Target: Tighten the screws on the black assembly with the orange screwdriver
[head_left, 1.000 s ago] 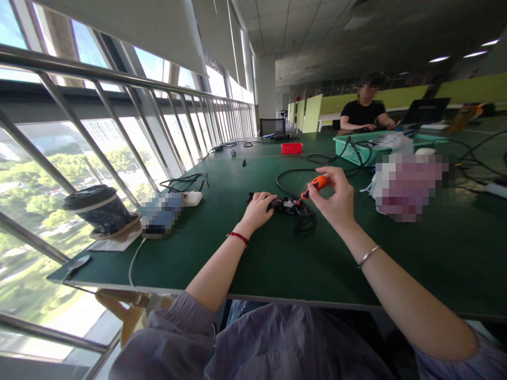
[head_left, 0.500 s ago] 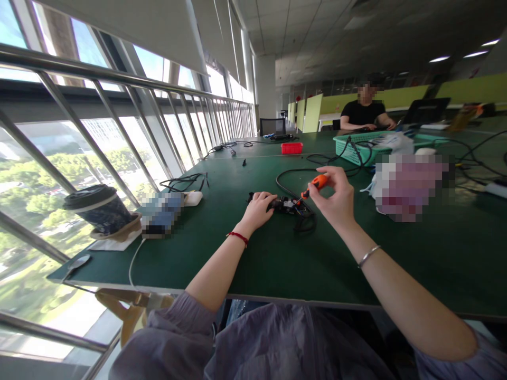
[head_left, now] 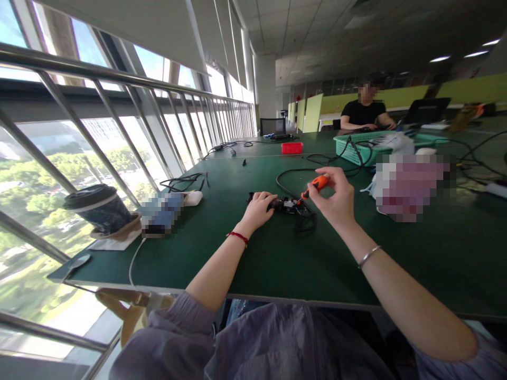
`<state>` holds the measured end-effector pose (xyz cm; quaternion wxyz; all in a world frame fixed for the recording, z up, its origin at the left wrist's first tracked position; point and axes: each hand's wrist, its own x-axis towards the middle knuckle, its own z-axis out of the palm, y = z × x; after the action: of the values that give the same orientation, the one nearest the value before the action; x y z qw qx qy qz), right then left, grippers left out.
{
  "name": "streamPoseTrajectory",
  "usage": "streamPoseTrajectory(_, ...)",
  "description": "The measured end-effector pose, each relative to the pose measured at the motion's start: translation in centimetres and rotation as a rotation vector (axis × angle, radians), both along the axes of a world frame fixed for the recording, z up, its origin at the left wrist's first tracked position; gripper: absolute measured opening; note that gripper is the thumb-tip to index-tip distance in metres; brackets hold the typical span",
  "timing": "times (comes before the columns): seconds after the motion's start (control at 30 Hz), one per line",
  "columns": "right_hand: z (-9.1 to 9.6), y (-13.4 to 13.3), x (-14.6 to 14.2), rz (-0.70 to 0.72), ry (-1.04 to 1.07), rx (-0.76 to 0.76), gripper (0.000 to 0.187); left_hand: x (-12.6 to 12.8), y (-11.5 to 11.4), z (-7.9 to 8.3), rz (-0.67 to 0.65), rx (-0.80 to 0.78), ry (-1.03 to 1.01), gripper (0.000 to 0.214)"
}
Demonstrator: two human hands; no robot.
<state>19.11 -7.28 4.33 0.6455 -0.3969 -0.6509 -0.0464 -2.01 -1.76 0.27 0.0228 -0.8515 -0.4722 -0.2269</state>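
Observation:
A small black electronic device (head_left: 285, 204) with wires lies on the green table (head_left: 277, 253). My left hand (head_left: 257, 209) rests on its left end, fingers curled over it. My right hand (head_left: 335, 199) pinches an orange-handled screwdriver (head_left: 316, 185), held tilted with its tip down on the device. A black cable (head_left: 303, 221) loops beside the device under my right hand.
A lidded paper cup (head_left: 98, 211) lies on its side near the left edge, by a white charger (head_left: 193, 198) and cables. A red box (head_left: 291, 148) and green basket (head_left: 356, 145) stand farther back. A person in black (head_left: 363, 113) sits at the far side.

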Motion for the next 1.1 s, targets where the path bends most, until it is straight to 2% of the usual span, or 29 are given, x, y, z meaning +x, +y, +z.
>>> streamPoseTrajectory(0.1, -0.04, 0.11, 0.07, -0.025, -0.002, -0.005, 0.025, 0.01, -0.03, 0.01, 0.007, -0.002, 0.001, 0.047)
streamPoseTrajectory(0.27, -0.03, 0.02, 0.11, -0.091, -0.019, -0.049, 0.011, -0.03, -0.02, 0.02, 0.004, -0.002, 0.005, 0.046)
streamPoseTrajectory(0.5, 0.01, -0.05, -0.06, -0.019, -0.012, 0.014, 0.024, -0.02, 0.06, -0.13, 0.007, 0.002, 0.005, 0.046)
streamPoseTrajectory(0.63, 0.01, -0.06, 0.06, -0.086, -0.041, -0.029, 0.008, -0.03, -0.12, -0.07, 0.01, -0.011, 0.015, 0.047)
streamPoseTrajectory(0.73, -0.04, -0.07, 0.08, -0.099, -0.042, -0.027, 0.007, -0.01, -0.24, 0.02, 0.015, -0.02, 0.013, 0.047)
streamPoseTrajectory(0.93, -0.14, 0.0, -0.01, -0.038, -0.03, 0.016, 0.026, 0.02, -0.35, 0.13, 0.008, -0.019, -0.001, 0.046)
streamPoseTrajectory(1.1, -0.12, -0.04, 0.13, -0.073, -0.041, -0.032, 0.009, 0.05, -0.39, 0.19, 0.016, -0.023, 0.009, 0.047)
